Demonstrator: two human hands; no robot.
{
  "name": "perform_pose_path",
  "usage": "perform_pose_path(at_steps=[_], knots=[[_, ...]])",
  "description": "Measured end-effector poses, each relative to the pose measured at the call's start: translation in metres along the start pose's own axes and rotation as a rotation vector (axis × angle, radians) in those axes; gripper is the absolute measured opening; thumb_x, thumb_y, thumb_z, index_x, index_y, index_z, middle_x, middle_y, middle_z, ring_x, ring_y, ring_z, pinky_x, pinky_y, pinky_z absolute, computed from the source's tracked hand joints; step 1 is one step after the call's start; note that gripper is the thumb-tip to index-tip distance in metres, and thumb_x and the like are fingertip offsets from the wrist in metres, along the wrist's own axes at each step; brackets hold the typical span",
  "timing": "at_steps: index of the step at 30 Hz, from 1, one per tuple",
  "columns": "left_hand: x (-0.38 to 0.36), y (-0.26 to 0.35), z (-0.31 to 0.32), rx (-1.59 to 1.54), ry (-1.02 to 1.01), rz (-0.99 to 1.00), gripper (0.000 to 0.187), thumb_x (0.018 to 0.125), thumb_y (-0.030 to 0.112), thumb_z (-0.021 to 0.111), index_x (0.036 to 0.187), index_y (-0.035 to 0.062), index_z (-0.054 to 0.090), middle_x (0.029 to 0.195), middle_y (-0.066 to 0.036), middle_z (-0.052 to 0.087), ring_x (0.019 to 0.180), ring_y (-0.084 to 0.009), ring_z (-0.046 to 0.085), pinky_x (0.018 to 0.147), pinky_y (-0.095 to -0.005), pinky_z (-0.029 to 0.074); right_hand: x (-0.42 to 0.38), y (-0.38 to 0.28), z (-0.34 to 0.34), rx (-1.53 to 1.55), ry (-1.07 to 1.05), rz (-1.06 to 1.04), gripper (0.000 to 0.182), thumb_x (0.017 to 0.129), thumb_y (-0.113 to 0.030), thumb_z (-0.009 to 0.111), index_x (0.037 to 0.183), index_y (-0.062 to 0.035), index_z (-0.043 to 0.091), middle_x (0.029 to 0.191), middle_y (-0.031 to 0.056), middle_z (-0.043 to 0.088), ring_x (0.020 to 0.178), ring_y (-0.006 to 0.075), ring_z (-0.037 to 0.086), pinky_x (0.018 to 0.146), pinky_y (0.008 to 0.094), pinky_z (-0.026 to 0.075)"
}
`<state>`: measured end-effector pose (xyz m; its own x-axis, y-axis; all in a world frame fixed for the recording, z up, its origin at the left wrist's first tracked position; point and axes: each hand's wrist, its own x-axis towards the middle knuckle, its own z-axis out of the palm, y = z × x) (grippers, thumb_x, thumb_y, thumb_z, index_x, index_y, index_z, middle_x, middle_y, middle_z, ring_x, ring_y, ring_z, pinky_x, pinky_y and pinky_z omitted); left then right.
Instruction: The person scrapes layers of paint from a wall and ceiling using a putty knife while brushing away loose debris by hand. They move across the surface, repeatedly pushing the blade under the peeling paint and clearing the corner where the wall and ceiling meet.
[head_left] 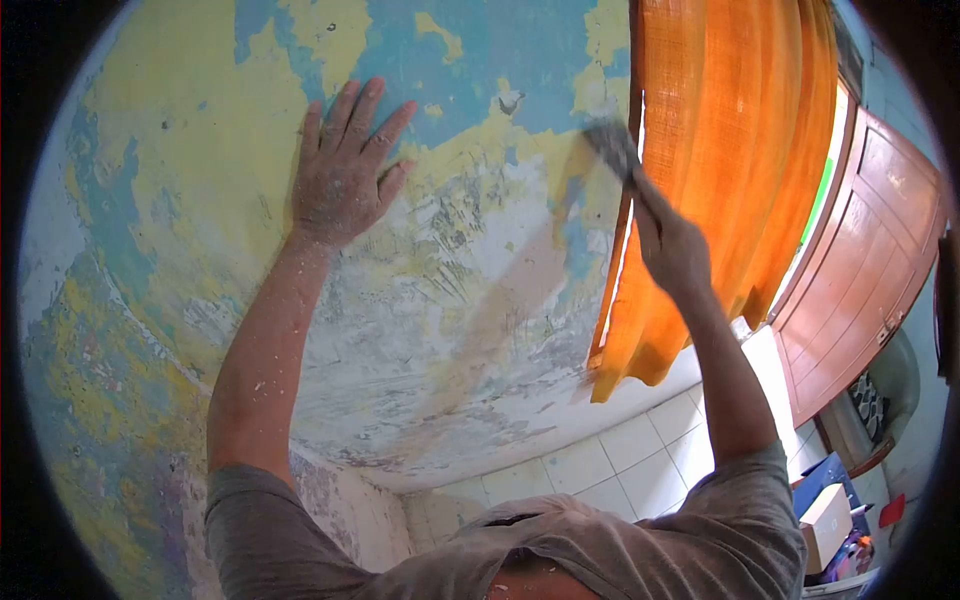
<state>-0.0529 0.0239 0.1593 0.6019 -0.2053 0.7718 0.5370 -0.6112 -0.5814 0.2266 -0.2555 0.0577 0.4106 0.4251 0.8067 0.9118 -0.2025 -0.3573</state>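
Observation:
My left hand (345, 175) lies spread against the wall (500, 300), its fingers pointing up. The wall carries flaking yellow and blue paint, with bare whitish and grey patches lower down. In my right hand (675, 245) is a scraper (612, 148), gripped by its handle. Its dark, wide blade is smeared by motion and overlaps the painted wall close to the right edge. Pale flecks dot my left forearm.
An orange curtain (720, 180) hangs just right of the scraper, beside a brown wooden strip. Farther right stands a brown door (860, 260). White floor tiles (635, 440) show below, with a cardboard box (826, 525) among items at the lower right.

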Motion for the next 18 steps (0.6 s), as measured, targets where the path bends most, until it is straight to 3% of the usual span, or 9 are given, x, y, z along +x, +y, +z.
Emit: perform_pose_path(at_steps=[3,5,9,10,13,14,18], knots=[[0.002,-0.001,0.002,0.01,0.018,-0.012,0.066,0.099,0.041,0.063,0.159,0.0284,0.038,0.168,-0.009,0.028,0.155,-0.0302,0.026,0.125,-0.0557,0.018,-0.004,0.022,0.017,0.048,0.081,-0.087,0.043,0.104,-0.032,0.057,0.145,-0.0196,0.058,0.101,0.0213,0.073,0.088,0.041,0.071,0.075,0.0455,0.056],[0.0,0.0,0.001,0.006,0.01,-0.004,0.066,0.099,0.041,0.063,0.159,0.0282,0.038,0.168,-0.009,0.028,0.155,-0.03,0.026,0.125,-0.0556,0.019,0.035,-0.006,-0.004,0.046,0.045,0.082,0.043,0.104,-0.035,0.056,0.144,-0.0212,0.059,0.095,0.0246,0.072,0.085,0.043,0.07,0.073,0.0469,0.054],[-0.001,0.0,0.002,-0.003,0.032,0.0,0.068,0.097,0.04,0.065,0.159,0.0288,0.038,0.168,-0.008,0.028,0.155,-0.0291,0.026,0.125,-0.0554,0.019,0.068,-0.006,-0.02,0.047,0.111,0.015,0.041,0.104,-0.037,0.055,0.144,-0.0262,0.059,0.09,0.0265,0.069,0.084,0.0453,0.069,0.073,0.0497,0.053],[-0.001,0.0,0.002,-0.012,0.04,-0.002,0.068,0.097,0.04,0.065,0.159,0.0291,0.038,0.168,-0.008,0.028,0.155,-0.0289,0.026,0.125,-0.0552,0.02,0.056,-0.012,-0.023,-0.021,0.011,0.126,0.042,0.105,-0.036,0.054,0.144,-0.0231,0.059,0.093,0.0266,0.069,0.085,0.0462,0.068,0.072,0.0502,0.054],[-0.001,0.001,0.002,-0.019,0.045,-0.023,0.069,0.096,0.039,0.067,0.158,0.0296,0.039,0.168,-0.008,0.029,0.154,-0.0289,0.028,0.124,-0.0553,0.022,0.01,0.03,0.012,0.112,0.087,-0.098,0.042,0.105,-0.032,0.055,0.146,-0.0222,0.057,0.108,0.0211,0.072,0.1,0.0387,0.071,0.082,0.045,0.055],[0.001,0.001,0.002,-0.011,0.045,-0.031,0.069,0.096,0.039,0.067,0.158,0.0296,0.039,0.168,-0.008,0.029,0.154,-0.0289,0.028,0.124,-0.0553,0.022,0.015,0.025,0.009,0.077,0.066,-0.077,0.043,0.104,-0.032,0.056,0.146,-0.0223,0.057,0.112,0.0185,0.073,0.106,0.0341,0.072,0.086,0.0429,0.055],[-0.001,0.002,0.001,-0.029,0.05,-0.016,0.07,0.094,0.04,0.068,0.157,0.0294,0.041,0.167,-0.008,0.031,0.153,-0.029,0.03,0.123,-0.0553,0.024,0.093,-0.015,-0.022,0.018,0.122,-0.054,0.044,0.104,-0.036,0.056,0.144,-0.0193,0.058,0.107,0.0204,0.073,0.102,0.0367,0.072,0.084,0.0441,0.055]])
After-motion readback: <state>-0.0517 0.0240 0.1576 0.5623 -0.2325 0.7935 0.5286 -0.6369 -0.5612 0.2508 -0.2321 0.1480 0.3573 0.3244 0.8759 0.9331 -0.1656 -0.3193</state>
